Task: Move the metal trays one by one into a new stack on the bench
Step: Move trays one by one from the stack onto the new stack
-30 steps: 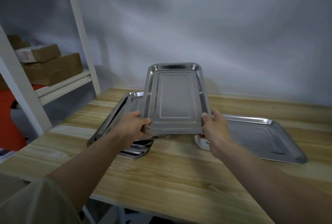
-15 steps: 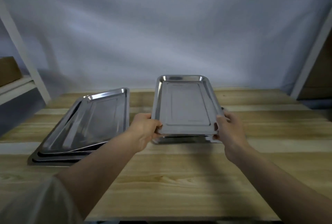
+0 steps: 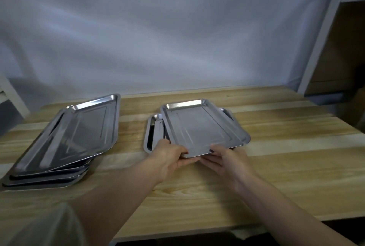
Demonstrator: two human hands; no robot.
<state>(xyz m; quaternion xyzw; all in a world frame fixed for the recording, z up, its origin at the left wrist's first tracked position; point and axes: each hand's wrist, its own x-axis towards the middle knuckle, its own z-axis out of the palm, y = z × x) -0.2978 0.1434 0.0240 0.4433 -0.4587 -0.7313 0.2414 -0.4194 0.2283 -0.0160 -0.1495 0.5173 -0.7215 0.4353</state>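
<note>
Your left hand (image 3: 169,155) and right hand (image 3: 227,158) are both gripping the tray (image 3: 201,127) by its near edge at frame centre, skewed over the bottom tray (image 3: 151,133). Releasing now is risking it settling crooked and sliding off.

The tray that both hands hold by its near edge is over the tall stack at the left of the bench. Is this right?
Not quite. The head view shows the left hand and right hand holding the tray by its near edge, but over a lower tray in the middle of the bench, apart from the left stack.
</note>
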